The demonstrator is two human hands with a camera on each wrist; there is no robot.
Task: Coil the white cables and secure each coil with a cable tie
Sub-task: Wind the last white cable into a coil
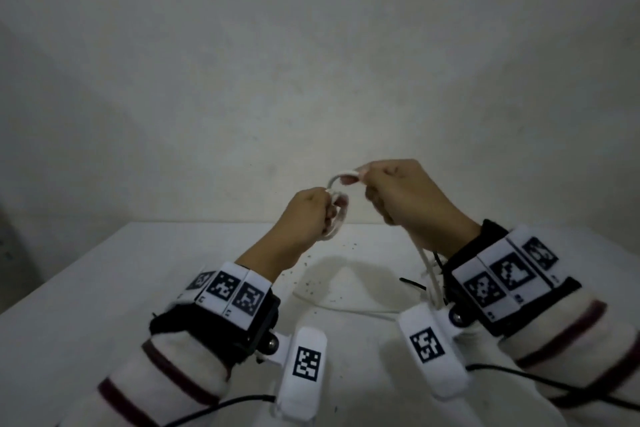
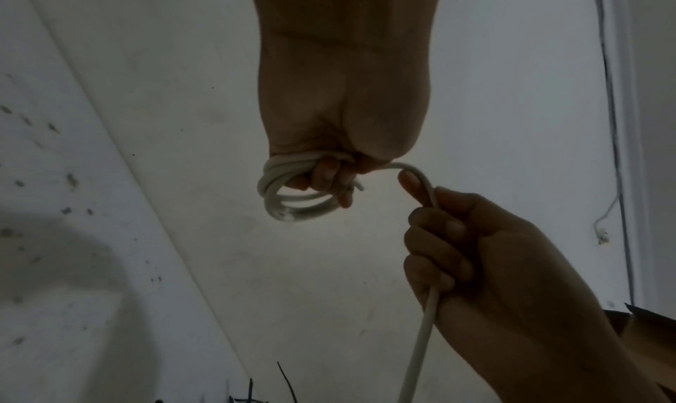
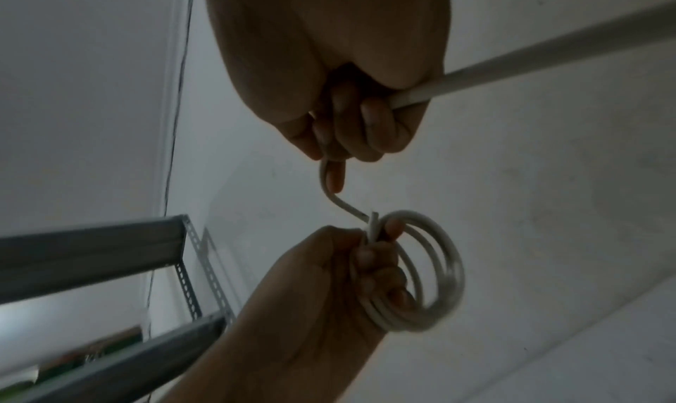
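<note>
Both hands are raised above the white table [image 1: 104, 288]. My left hand [image 1: 311, 210] grips a small coil of white cable [image 1: 337, 218], a few loops stacked, seen also as the coil [image 2: 292, 204] and the coil [image 3: 431, 276]. My right hand [image 1: 391, 191] holds the free run of the same cable [image 2: 420, 337] in its curled fingers, just right of the coil. A short arc of cable [image 1: 334, 180] bridges the two hands. The rest of the cable [image 1: 427, 267] hangs from my right fist down to the table. Black cable ties [image 1: 414, 282] lie under my right wrist.
Cable slack [image 1: 346, 305] trails across the table between my forearms. Small dark specks [image 1: 311, 284] dot the tabletop. A plain wall [image 1: 311, 62] rises behind the table. A grey metal rack [image 3: 110, 250] shows in the right wrist view.
</note>
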